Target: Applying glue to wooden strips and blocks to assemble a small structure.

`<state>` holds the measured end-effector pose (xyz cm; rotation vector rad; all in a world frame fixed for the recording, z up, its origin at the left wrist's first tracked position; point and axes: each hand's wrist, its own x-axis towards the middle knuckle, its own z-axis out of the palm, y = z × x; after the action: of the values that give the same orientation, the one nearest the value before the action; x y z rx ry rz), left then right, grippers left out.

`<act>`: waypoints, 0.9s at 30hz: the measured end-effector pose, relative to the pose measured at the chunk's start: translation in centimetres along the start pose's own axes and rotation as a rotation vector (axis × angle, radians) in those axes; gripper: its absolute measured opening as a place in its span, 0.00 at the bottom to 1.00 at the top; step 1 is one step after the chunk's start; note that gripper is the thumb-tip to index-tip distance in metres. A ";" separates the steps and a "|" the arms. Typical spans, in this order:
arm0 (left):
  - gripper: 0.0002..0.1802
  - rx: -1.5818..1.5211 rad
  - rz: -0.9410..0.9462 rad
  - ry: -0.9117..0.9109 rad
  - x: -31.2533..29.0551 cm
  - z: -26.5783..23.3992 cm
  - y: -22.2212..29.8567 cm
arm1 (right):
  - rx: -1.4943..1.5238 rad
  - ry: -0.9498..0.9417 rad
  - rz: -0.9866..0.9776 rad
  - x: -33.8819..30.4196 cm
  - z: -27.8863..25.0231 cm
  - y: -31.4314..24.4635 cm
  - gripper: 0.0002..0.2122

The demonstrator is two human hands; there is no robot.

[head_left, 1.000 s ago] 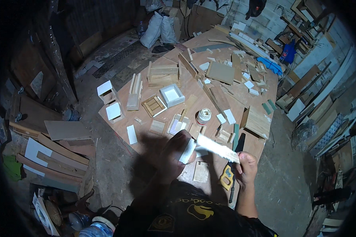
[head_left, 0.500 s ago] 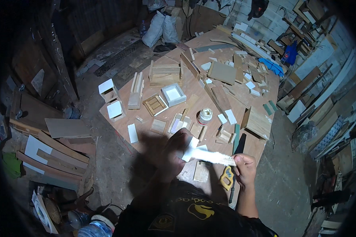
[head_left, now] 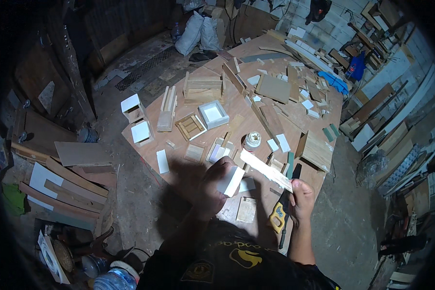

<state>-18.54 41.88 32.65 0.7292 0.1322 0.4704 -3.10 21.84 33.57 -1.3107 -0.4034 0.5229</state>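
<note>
My left hand, in shadow, is closed around a small white block-like piece with a brightly lit edge. My right hand pinches one end of a flat wooden strip. The strip looks white and ragged along its edge, and its far end points up and left toward an open jar with a pale, smeared top. Strip and block are apart. Below them on the table lie a small wooden panel and a handsaw with a yellow handle, near my right wrist.
The wooden table carries small wooden boxes, a white-bottomed tray, a larger open box at right and many offcuts farther back. White-topped boxes stand at its left edge. Boards lean at left; more lean along the right wall.
My right hand has lifted the strip's far end off the white block and swung it up and away. The left hand has stayed nearly in place, showing more of the block's face.
</note>
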 end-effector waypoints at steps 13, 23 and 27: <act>0.10 0.479 0.144 0.067 1.1 -2.3 -2.2 | -0.320 0.055 0.043 5.3 -2.1 2.4 0.13; 0.13 0.188 0.227 0.298 -0.5 -6.0 -3.4 | -1.547 -0.030 -0.202 18.8 -2.6 5.6 0.12; 0.15 -0.073 -0.050 0.595 -0.6 -6.0 -1.6 | -1.720 -0.172 -0.256 23.0 -1.6 8.9 0.11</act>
<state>-20.09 44.23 27.09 0.4950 0.6846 0.6306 15.44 35.26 24.22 -2.7778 -1.2923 -0.0733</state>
